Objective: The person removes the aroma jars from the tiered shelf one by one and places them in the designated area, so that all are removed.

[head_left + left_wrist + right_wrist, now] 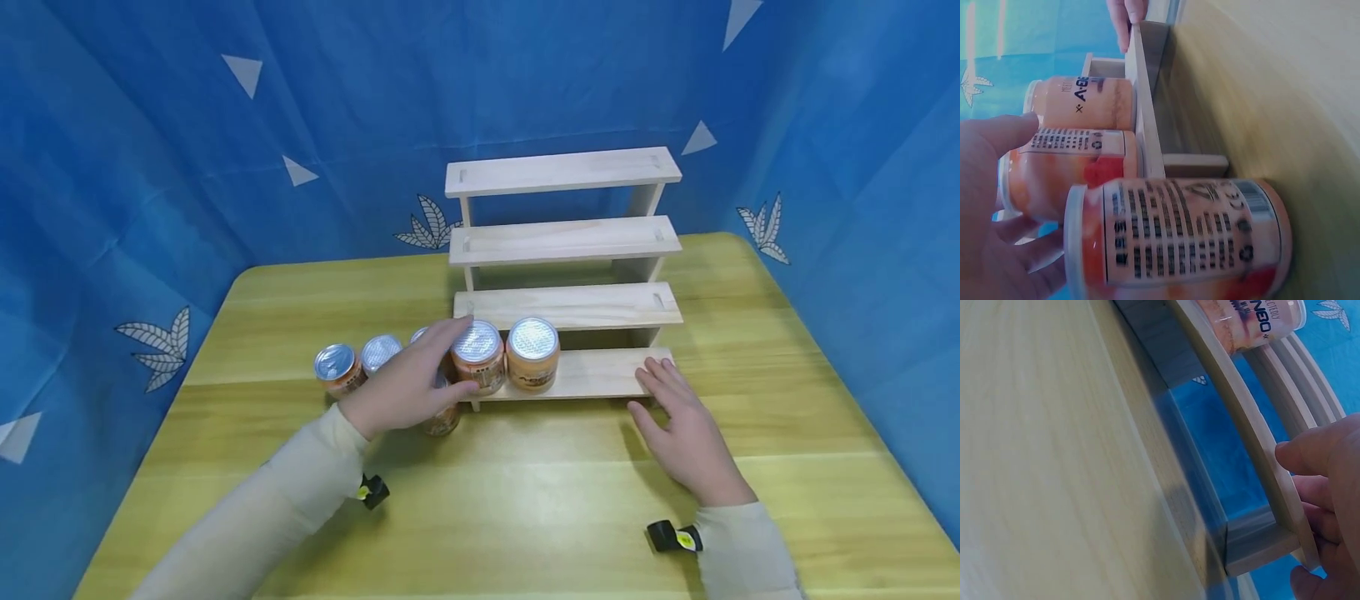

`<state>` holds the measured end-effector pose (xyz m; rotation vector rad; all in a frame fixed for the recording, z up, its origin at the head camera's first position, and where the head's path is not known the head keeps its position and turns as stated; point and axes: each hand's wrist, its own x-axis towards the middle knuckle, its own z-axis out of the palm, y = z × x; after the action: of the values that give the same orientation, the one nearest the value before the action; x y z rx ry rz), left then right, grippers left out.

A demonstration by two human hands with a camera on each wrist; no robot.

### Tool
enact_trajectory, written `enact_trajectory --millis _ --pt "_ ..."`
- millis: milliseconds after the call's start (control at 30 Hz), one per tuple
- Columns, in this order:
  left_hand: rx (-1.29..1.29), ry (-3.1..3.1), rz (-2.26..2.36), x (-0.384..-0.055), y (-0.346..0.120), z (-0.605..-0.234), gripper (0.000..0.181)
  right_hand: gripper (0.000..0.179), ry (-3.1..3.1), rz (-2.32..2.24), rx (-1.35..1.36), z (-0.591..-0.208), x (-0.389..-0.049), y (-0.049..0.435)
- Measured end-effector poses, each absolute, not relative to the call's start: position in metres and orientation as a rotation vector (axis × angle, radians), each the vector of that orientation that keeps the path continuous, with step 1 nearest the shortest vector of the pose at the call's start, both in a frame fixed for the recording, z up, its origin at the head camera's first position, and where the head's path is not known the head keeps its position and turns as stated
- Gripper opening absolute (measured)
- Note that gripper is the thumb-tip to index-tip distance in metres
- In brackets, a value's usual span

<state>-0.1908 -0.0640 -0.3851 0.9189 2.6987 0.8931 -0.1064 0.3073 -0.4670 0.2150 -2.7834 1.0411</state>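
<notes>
My left hand (pixel 408 379) holds an orange-labelled can (pixel 480 367) with a silver lid at the left end of the lowest shelf (pixel 600 372); thumb and fingers lie on either side of it. To its right a similar can (pixel 533 358) stands upright on the same board. Another can (pixel 1191 237) looms close in the left wrist view, standing on the table before the rack. My right hand (pixel 686 437) rests on the right end of the lowest shelf, fingers on top and thumb (pixel 1300 453) at the front edge, holding no can.
More cans stand left of the rack, among them one can (pixel 337 367) at the far left and another (pixel 381 352) beside it; my left hand partly hides the rest. Higher wooden shelves (pixel 562 171) rise behind. A blue curtain (pixel 360 83) surrounds the wooden table (pixel 525 517).
</notes>
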Motion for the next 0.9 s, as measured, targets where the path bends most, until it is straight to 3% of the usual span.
enact_trajectory --millis 367,900 --pt "0.821 2.687 0.892 -0.202 -0.050 -0.383 0.092 0.055 -2.764 1.031 0.229 -0.465 -0.107 0.307" --pt "0.738 2.633 1.121 -0.203 -0.057 -0.383 0.089 0.054 -2.751 1.035 0.235 -0.471 -0.108 0.306"
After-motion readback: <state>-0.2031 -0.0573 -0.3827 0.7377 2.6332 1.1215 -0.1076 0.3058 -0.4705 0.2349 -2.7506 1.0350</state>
